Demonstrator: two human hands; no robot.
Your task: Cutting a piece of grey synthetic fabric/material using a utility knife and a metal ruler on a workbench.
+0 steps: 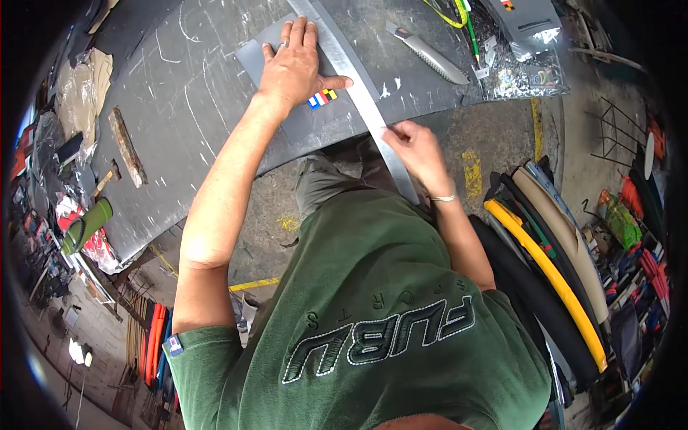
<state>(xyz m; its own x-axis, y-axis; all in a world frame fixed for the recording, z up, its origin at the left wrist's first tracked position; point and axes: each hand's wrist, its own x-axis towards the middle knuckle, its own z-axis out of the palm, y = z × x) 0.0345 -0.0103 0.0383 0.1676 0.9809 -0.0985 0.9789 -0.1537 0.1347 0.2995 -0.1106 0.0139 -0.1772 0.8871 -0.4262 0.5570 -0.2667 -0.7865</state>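
A long metal straightedge (367,107) lies slantwise across a grey sheet (251,56), its near end reaching past the table edge toward my body. My left hand (292,70) presses flat on the sheet with fingers stretched out, and its thumb rests on the straightedge. Beside that thumb shows a small patch of coloured flag-like squares (322,99). At the table edge, my right hand (417,152) pinches the straightedge by its side, with fingers bent and partly hidden. A utility knife (431,56) with a silver handle lies to the right of the straightedge, touched by neither hand.
The dark table (172,129) carries chalk-like marks. At its far right are a green pencil (472,37), yellow measuring tape (446,14) and clear plastic (530,77). A wood piece (127,147) and green roll (87,225) lie left. Material rolls, one yellow (550,279), stand right.
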